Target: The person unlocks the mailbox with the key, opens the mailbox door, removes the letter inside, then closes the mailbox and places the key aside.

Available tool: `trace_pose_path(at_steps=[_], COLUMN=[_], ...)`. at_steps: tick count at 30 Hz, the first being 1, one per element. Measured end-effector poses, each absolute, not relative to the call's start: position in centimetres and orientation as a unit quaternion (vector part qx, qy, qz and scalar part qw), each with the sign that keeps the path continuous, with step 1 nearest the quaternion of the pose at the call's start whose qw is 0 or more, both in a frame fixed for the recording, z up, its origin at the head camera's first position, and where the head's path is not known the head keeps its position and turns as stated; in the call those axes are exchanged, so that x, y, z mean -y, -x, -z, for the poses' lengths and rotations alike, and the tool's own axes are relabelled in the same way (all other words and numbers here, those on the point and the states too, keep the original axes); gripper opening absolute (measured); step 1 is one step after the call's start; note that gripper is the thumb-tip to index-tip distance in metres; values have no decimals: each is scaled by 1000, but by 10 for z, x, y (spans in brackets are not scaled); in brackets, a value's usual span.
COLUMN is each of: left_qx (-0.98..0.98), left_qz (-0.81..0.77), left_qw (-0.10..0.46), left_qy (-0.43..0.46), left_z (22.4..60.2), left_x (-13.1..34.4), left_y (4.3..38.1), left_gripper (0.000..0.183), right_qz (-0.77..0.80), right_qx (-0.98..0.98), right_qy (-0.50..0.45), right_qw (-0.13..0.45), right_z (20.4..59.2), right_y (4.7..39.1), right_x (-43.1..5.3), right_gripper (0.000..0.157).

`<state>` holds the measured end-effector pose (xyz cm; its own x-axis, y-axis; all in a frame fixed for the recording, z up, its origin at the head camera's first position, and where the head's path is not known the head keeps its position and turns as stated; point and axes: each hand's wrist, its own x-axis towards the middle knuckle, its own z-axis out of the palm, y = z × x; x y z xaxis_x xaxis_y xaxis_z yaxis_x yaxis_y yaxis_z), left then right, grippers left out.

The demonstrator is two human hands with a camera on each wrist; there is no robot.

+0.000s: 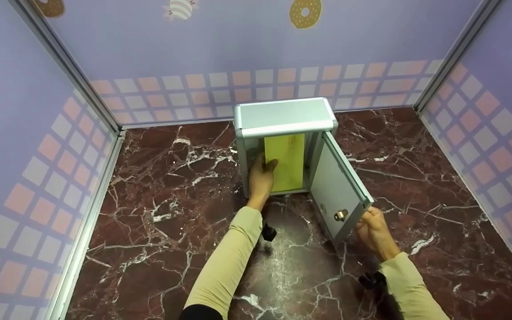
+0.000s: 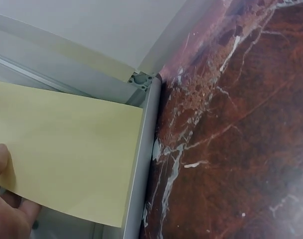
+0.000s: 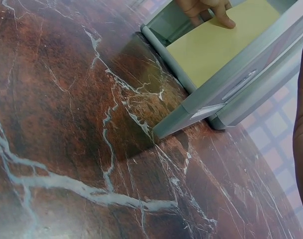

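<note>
Yellow envelope [image 1: 289, 166] is inside the lockable box [image 1: 285, 114] near the back edge of the bench [image 1: 158, 266], left hand [image 1: 262, 180] pinching it, right hand [image 1: 374, 229] gripping the door [image 1: 334, 182]: seemingly mid-handling, next likely needing that door steady.

The flat grey metal door [image 1: 334, 186] jutted out, kinda blocking the right side of the boxy silver metal cabinet [image 1: 285, 114]; the dark-red veined desk [image 1: 167, 195] had room leftward.

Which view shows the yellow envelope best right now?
The head view: it shows the yellow envelope nearly whole, with the left hand covering part of one edge. The left wrist view is closer but crops its upper end; in the right wrist view, the door hides part of it.
</note>
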<state>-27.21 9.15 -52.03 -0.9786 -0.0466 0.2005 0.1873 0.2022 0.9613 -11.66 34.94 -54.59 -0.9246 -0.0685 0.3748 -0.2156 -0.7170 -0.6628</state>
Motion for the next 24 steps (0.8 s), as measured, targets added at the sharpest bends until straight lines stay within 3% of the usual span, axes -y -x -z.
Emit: trace_pose_path(at_steps=[8,18,24], left_qx=[753,757,782], left_qz=[647,644,604], left_qw=[104,89,128], left_qy=[66,59,87], left_z=[520,516,512], left_x=[-90,-91,-91], left_y=[271,266,264], left_gripper=[14,32,29], right_qz=[-907,-906,-910], right_qx=[375,383,373], right_qy=[-187,-178,-176], right_qw=[35,39,40], right_z=[546,547,547], right_y=[116,117,117], right_x=[-349,-349,-350], right_gripper=[31,31,31])
